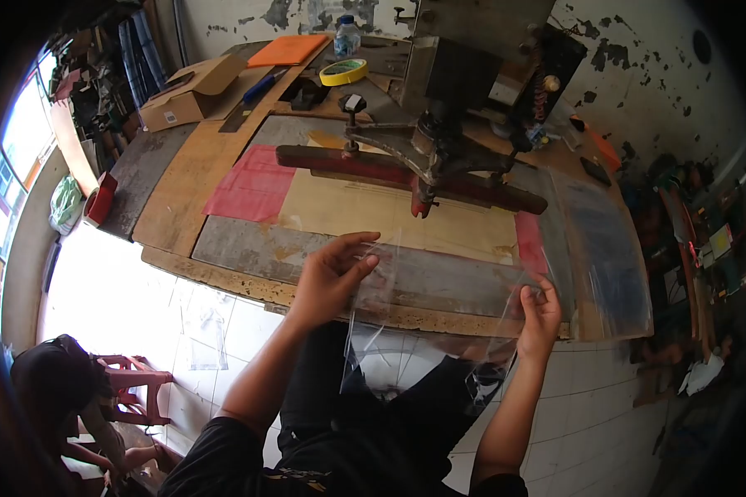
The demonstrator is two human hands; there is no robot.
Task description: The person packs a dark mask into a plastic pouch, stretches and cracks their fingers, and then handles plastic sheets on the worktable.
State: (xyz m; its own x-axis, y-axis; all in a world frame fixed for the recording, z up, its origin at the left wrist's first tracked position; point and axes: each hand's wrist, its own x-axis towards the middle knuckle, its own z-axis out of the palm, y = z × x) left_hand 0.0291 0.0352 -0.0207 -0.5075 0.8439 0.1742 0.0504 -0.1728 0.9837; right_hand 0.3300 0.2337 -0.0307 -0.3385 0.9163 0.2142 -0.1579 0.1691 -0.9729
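Head view: the wooden worktable (170,199) is spreading before me beneath a metal press (427,153), a peeling wall (630,79) rising behind and white floor tiles (580,398) showing below. My left hand (336,282) and right hand (540,319) are pinching a clear plastic sheet (431,323) at the table's near edge; its long axis seems to be running left to right, its loose part hanging downward.

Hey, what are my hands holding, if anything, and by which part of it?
A clear plastic sheet: the left hand has it at its left edge, the right hand at its right edge, both toward the upper end.
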